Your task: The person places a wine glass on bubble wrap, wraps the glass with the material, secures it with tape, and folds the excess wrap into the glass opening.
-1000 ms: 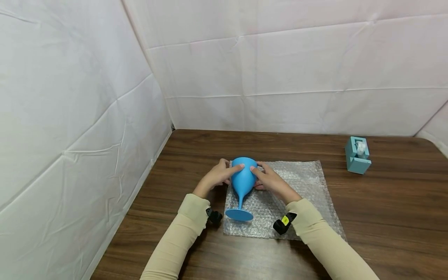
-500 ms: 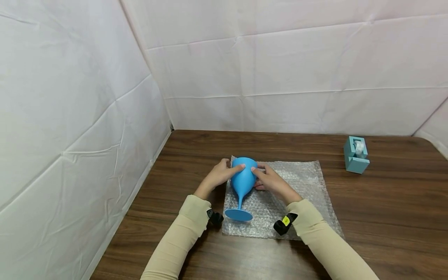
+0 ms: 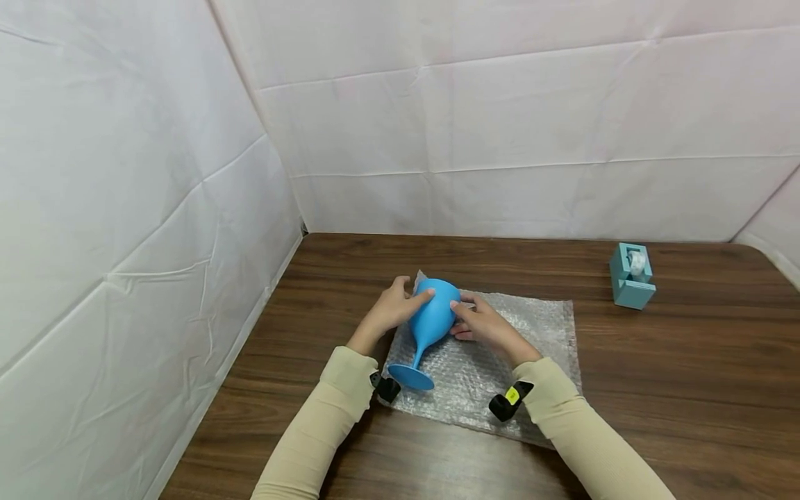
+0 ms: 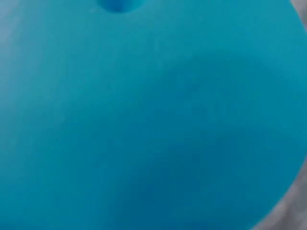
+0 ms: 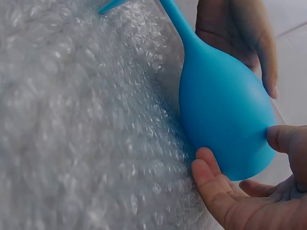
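Observation:
A blue goblet lies on its side on a sheet of bubble wrap, its rim away from me and its round foot towards me at the left. My left hand holds the bowl's left side, thumb on top; its other fingers are partly hidden near the wrap's raised corner. On the opposite side, my right hand grips the bowl near the rim between thumb and fingers, as the right wrist view shows. The goblet's foot fills nearly all of the left wrist view.
A teal tape dispenser with a clear roll stands at the back right of the dark wooden table. White cloth walls rise behind and to the left of the table.
The goblet has turned, its foot swinging left towards my left wrist. The bubble wrap has turned with it, its near right part sliding towards me and its far left corner rising.

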### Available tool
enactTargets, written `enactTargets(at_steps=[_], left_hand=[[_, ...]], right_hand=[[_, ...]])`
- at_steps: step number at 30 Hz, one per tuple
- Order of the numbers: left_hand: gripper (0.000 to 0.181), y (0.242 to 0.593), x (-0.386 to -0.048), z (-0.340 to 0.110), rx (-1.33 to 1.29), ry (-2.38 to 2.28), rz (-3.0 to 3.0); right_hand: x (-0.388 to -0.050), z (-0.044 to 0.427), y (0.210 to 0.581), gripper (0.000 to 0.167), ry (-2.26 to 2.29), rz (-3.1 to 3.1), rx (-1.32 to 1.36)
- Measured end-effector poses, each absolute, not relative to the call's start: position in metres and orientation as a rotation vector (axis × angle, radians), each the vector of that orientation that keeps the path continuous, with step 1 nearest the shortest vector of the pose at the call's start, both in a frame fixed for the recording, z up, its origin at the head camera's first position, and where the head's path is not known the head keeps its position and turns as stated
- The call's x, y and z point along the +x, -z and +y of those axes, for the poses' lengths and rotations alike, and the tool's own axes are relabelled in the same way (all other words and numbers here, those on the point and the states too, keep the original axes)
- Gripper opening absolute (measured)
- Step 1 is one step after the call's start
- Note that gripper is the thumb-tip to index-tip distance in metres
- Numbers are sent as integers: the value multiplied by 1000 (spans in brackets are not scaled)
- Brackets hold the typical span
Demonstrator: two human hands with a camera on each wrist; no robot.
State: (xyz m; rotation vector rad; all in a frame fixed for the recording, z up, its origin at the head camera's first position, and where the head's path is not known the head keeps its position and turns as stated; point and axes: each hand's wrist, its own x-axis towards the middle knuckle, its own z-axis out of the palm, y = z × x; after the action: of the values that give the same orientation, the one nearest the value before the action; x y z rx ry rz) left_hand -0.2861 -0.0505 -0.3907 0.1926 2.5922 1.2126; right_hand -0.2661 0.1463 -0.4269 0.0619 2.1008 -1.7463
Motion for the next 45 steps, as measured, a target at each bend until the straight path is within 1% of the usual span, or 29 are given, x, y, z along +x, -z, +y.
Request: enactTargets(at_steps=[4,17,33,39,45], left_hand=[[75,389,-284,-51,210,-1232,2596],[76,386,-277,-47,264,-1233,2622],[51,386,-275,-49,301,-1386,2476],[52,383,-275,-52,328,-1412,2399],[54,380,-274,-57,371,-1451,2258]], right_hand=[[-264,150,429,63,1767,2092,40],[-261,160,433,61,1815,2066,30],[-257,169,435,60,1873,2040,0],[-258,173,436,58,1888,2033,-30],[-258,175,436,58,1855,2057,-4]])
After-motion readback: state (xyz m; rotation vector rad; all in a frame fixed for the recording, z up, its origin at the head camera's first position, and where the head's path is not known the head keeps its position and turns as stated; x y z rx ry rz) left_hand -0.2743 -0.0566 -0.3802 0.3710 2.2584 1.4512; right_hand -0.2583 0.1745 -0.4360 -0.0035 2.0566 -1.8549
